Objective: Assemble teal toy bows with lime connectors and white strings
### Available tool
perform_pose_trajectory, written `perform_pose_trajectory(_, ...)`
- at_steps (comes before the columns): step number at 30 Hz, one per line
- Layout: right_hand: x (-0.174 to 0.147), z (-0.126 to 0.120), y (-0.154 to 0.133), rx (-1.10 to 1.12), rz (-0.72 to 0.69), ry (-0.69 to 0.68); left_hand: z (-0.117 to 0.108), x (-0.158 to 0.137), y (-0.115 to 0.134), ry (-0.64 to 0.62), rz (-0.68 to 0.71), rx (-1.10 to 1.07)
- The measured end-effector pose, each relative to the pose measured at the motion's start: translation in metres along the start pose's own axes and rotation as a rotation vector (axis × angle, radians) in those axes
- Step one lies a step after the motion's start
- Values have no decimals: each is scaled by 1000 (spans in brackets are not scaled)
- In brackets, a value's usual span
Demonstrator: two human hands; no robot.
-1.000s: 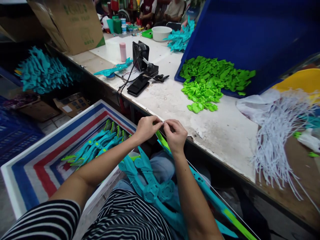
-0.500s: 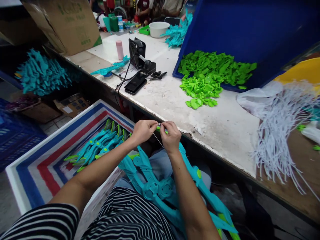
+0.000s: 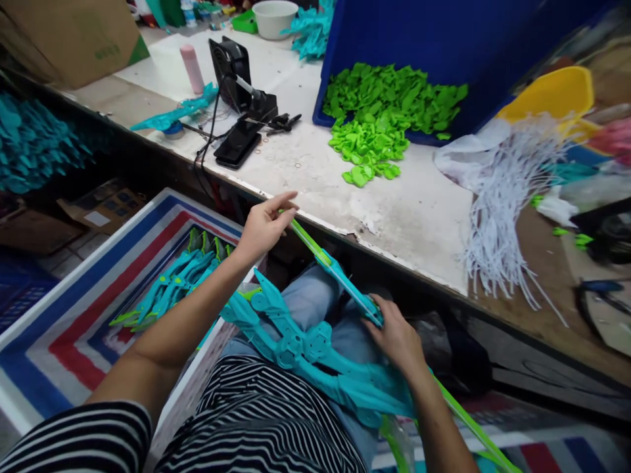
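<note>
A long teal and green plastic toy bow slants across in front of me, above my lap. My left hand closes on its green upper tip, with the index finger stretched out past it. My right hand is wrapped round its teal middle. A thin pale cord seems to run along it. More teal plastic bow parts lie across my jeans, under both arms. To my left, a white-rimmed tray lined with striped cloth holds several teal and green bows.
On the worktable a blue bin lies tipped, with green plastic pieces spilling out. White ties hang over the right side. A small fan, a phone and a pink bottle stand farther left.
My hands were pinched together at a cord end near the table edge. Now they are apart, the right lower on the bow's middle. The bow has swung up into view, and the camera has turned right.
</note>
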State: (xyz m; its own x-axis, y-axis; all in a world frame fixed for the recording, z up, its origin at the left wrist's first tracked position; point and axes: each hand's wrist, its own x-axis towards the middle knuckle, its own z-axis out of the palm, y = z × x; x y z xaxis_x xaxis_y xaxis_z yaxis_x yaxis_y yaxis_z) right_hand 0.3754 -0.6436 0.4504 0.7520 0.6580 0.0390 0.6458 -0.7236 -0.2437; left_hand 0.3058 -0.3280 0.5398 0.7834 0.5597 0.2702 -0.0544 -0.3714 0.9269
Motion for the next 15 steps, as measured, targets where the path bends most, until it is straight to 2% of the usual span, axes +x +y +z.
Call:
perform_pose_trajectory(2, 4, -5, 12, 6, 57, -94, 7, -9, 5, 44, 146, 10)
perform_pose_trajectory(3, 8, -14, 14, 28, 60, -120, 11, -16, 8, 27, 235, 46)
perform_pose_trajectory(5, 20, -39, 11, 105, -2, -149, 20, -33, 16, -134, 442, 168)
perform_pose_trajectory(8, 45, -82, -11, 230, -232, -174, 35, -50, 31, -435, 699, 447)
perform_pose_trajectory(10, 70, -103, -37, 235, -415, -192, 36, -46, 40, -501, 718, 666)
perform_pose_trajectory(12, 98, -113, -72, 185, -572, -176, 20, -31, 46, -551, 639, 831)
perform_pose_trajectory(13, 110, -115, -92, 159, -631, -151, 4, -24, 47, -574, 590, 872)
perform_pose_trajectory(15, 129, -119, -135, 132, -709, -36, -44, -16, 45, -564, 494, 879)
